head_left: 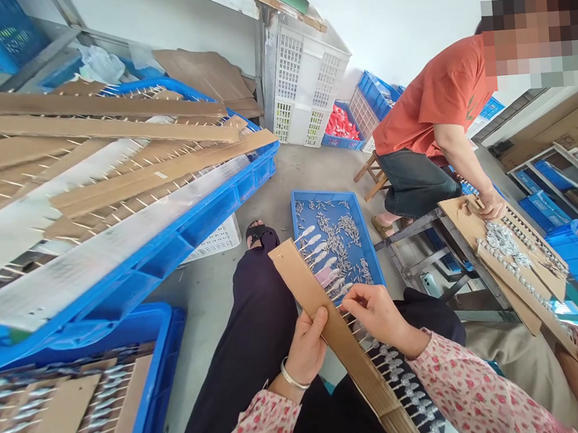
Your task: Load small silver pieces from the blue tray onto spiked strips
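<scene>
Cardboard strip (308,286): held over your lap, running from upper left to lower right, its far end above the blue tray (331,192).
Silver pieces (404,381): small, each on a thin wire, standing in a row along the strip's right edge; a gap in the row lies by your right hand.
Left hand (305,350): grips the strip from its left side, thumb pressed on the top face, the other fingers curled under it.
Right hand (377,312): at the strip's right edge; thumb and forefinger pinched together on one of the silver pieces. The remaining fingers are curled.
Blue tray: on the floor just beyond your knees, holding loose pieces (344,229) of the same kind.
Blue crate (209,209): to your left, stacked with long cardboard strips; a second crate (156,377) sits below it.
Co-worker: seated to your right, one hand (491,205) on cardboard laid over a tabletop (462,247).
</scene>
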A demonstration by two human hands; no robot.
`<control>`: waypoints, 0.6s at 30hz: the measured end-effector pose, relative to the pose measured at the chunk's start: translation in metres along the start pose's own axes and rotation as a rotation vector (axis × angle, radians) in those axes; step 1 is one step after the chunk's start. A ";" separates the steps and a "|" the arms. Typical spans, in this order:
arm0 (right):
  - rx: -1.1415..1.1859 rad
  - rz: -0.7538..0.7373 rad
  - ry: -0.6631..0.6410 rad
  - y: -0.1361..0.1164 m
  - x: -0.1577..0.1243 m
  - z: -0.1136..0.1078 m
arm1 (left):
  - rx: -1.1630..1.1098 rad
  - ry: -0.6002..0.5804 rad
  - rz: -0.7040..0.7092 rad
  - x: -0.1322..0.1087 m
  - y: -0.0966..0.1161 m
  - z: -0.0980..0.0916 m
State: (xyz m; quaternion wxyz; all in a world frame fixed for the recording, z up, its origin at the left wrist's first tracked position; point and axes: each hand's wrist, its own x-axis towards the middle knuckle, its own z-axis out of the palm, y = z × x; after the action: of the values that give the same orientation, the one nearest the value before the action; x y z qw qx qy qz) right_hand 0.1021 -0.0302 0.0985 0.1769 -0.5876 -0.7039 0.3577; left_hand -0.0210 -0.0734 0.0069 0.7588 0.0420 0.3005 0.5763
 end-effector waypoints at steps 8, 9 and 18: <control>-0.078 -0.010 0.000 0.003 0.003 0.010 | 0.004 0.030 0.014 0.000 0.000 -0.001; -0.085 -0.011 -0.004 0.003 0.004 0.009 | 0.003 0.034 0.016 0.000 -0.001 -0.002; 0.225 0.231 -0.024 0.055 0.043 -0.045 | 0.025 0.106 -0.057 -0.001 0.004 -0.005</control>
State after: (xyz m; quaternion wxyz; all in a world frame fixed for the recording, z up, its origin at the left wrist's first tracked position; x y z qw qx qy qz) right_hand 0.1602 0.0270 0.0828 0.1910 -0.6369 -0.5891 0.4591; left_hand -0.0273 -0.0739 0.0048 0.7572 0.0125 0.3486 0.5522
